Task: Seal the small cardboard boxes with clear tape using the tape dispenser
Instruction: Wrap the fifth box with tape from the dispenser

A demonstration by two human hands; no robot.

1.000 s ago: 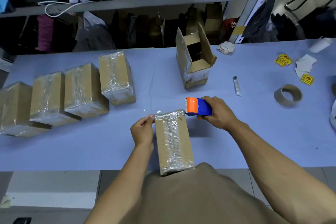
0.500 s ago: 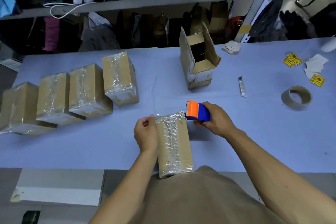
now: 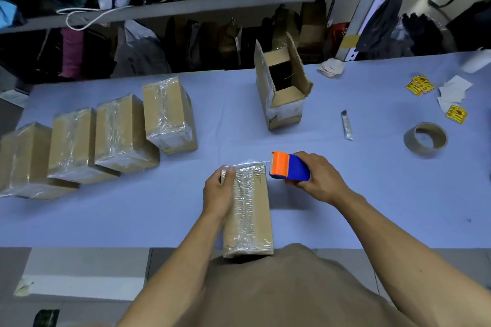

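Box [image 3: 248,210] lies at the near edge of the desk [image 3: 372,194], middle, long side running away from the person, wrapped in clear tape. Left hand [image 3: 218,192] rests against the box's left side, thumb over the far left top corner, fingers bent round the side holding it. Right hand [image 3: 317,176] grips the dispenser [image 3: 288,167], fingers curled round the blue body, orange head pointing left, just beside the box's far right corner. A thin strip of tape [image 3: 252,162] runs from the orange head across the box's far top edge. Four taped boxes [image 3: 114,135] sit in a row on the left part of the desk, touching or nearly so, stepping toward the left edge. Open box [image 3: 281,87] stands upright toward the far edge, middle, flaps up. Cutter [image 3: 346,125] lies right of it, well apart from the dispenser. Tape core [image 3: 425,139] sits toward the right edge. Yellow stickers [image 3: 419,85] and paper scraps [image 3: 453,93] lie near the far right corner. Crumpled paper [image 3: 330,68] at the far edge.
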